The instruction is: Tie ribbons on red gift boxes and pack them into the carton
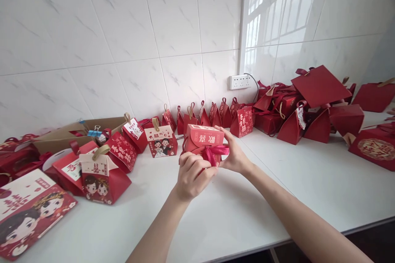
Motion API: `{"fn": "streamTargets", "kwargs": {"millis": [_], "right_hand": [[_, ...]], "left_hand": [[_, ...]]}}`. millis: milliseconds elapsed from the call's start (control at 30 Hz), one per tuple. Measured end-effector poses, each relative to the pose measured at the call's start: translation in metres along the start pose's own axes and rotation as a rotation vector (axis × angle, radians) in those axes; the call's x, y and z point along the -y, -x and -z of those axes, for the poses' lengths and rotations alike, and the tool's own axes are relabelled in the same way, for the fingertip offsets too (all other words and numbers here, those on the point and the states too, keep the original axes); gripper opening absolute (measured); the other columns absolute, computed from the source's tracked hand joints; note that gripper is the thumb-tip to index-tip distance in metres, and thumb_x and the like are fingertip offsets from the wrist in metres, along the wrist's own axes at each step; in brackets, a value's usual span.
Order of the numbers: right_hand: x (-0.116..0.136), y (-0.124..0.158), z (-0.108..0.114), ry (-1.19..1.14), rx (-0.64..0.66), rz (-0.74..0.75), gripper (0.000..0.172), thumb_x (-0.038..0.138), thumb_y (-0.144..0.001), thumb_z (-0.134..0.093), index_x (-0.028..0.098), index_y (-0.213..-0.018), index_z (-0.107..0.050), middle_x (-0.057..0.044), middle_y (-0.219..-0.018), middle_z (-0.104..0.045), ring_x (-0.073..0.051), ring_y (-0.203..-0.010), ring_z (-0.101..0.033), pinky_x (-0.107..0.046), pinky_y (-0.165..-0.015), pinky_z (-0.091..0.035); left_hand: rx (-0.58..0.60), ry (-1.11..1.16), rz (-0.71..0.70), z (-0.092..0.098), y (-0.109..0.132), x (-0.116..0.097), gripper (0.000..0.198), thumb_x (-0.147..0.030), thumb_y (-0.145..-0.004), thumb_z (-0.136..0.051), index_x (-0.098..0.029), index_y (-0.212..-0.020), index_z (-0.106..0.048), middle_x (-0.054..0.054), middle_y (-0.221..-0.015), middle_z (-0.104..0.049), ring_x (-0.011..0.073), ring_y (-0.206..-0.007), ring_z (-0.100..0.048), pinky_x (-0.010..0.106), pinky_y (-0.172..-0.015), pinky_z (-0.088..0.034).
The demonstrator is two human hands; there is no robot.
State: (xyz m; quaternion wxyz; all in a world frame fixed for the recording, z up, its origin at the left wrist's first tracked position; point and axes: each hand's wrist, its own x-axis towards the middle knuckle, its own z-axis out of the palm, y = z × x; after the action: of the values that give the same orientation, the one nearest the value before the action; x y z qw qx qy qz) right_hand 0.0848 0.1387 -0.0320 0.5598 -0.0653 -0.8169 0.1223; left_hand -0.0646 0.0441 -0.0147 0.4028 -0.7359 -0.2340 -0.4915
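Note:
Between my two hands, above the white table, is a red gift box (pixel 204 134) with pale panels of Chinese characters and a magenta ribbon bow (pixel 212 154) on its front. My left hand (pixel 193 174) has its fingers curled at the bow and the lower front of the box; the fingertips are partly hidden. On the box's right side, my right hand (pixel 233 152) grips the edge, with its thumb beside the bow. Just behind to the left stands a small box with a printed couple (pixel 162 141) and a loop handle.
A row of red triangular boxes (pixel 224 114) lines the wall below a power strip (pixel 240 82). Stacked red boxes (pixel 321 86) stand at right. More printed boxes (pixel 98 178) and an open cardboard carton (pixel 58 133) with a blue binder clip (pixel 94 132) are at left. The table's front edge (pixel 354 232) shows lower right.

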Motion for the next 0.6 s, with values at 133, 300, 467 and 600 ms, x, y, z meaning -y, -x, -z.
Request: {"fn": "streamTargets", "kwargs": {"millis": [133, 300, 467, 600], "right_hand": [[-0.0009, 0.0002, 0.0, -0.025, 0.0, 0.003, 0.1, 0.039, -0.065, -0.076, 0.028, -0.143, -0.013, -0.017, -0.142, -0.031, -0.029, -0.13, -0.037, -0.037, -0.079, -0.058], [-0.0004, 0.0, -0.0002, -0.027, -0.007, -0.001, 0.1, 0.038, -0.065, -0.077, 0.028, -0.143, -0.015, -0.017, -0.143, -0.03, -0.029, -0.13, -0.036, -0.035, -0.079, -0.058], [-0.0006, 0.0001, 0.0, -0.017, -0.003, -0.002, 0.1, 0.04, -0.065, -0.076, 0.027, -0.143, -0.014, -0.017, -0.143, -0.03, -0.029, -0.13, -0.037, -0.036, -0.078, -0.058], [-0.0013, 0.0001, -0.0001, 0.016, -0.001, -0.003, 0.099, 0.043, -0.066, -0.075, 0.027, -0.143, -0.013, -0.017, -0.142, -0.031, -0.029, -0.13, -0.037, -0.038, -0.08, -0.057]], "left_hand": [[-0.009, 0.007, 0.002, 0.0, -0.0023, -0.0013, 0.021, -0.002, -0.068, -0.067, -0.018, -0.077, -0.056, -0.002, -0.064, -0.06, 0.0125, -0.063, -0.051, 0.03, -0.066, -0.038], [-0.032, -0.005, 0.014, -0.0005, -0.0072, -0.0027, 0.02, -0.005, -0.069, -0.067, -0.018, -0.075, -0.054, -0.003, -0.06, -0.058, 0.0112, -0.059, -0.05, 0.029, -0.064, -0.039], [-0.042, -0.01, 0.019, -0.0006, -0.0088, -0.0025, 0.02, -0.005, -0.069, -0.067, -0.019, -0.074, -0.053, -0.004, -0.059, -0.057, 0.011, -0.058, -0.05, 0.029, -0.064, -0.04], [-0.033, -0.004, 0.026, -0.0006, -0.0082, -0.0031, 0.02, -0.006, -0.07, -0.067, -0.019, -0.074, -0.053, -0.003, -0.06, -0.058, 0.0112, -0.059, -0.05, 0.03, -0.064, -0.04]]}}
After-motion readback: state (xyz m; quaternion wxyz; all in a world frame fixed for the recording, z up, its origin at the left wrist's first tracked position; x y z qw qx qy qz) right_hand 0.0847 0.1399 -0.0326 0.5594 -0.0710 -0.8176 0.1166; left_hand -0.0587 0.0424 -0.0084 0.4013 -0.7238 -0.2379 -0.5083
